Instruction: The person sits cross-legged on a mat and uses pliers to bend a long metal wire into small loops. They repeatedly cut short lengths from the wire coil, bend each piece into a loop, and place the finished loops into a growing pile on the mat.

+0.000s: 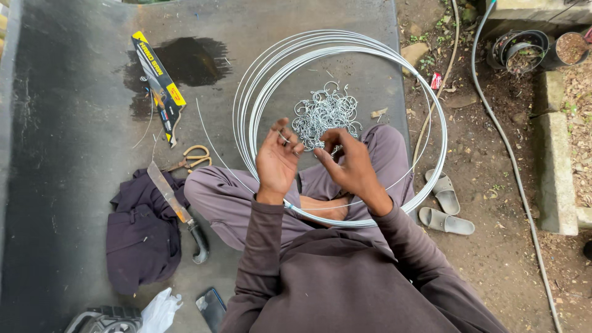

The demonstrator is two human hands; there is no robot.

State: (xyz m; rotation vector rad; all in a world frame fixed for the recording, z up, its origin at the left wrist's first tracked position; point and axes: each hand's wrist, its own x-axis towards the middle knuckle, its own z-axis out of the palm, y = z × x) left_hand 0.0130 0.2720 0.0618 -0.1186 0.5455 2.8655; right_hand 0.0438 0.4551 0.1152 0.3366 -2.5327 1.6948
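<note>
A person sits cross-legged on a concrete floor [74, 123] with a large coil of grey wire [246, 105] lying around the knees. The left hand [277, 161] is raised just inside the coil's near edge, its fingers [285, 132] curled and pinching a small bent wire piece [287, 139]. The right hand [350, 161] is held just beside it, fingers bent inward toward the same piece; whether they actually grip it cannot be told. Inside the coil, just beyond the hands, lies a heap of small wire hooks [325, 112]. Outside the coil to its left lie pliers with tan handles [192, 158], a big knife with a dark curved handle [176, 206] resting on a dark folded garment [139, 240], and a yellow and black package [157, 80] beside a wet patch. To the coil's right, on bare soil, sits a pair of grey sandals [444, 206], with a hose [505, 142] further off.
</note>
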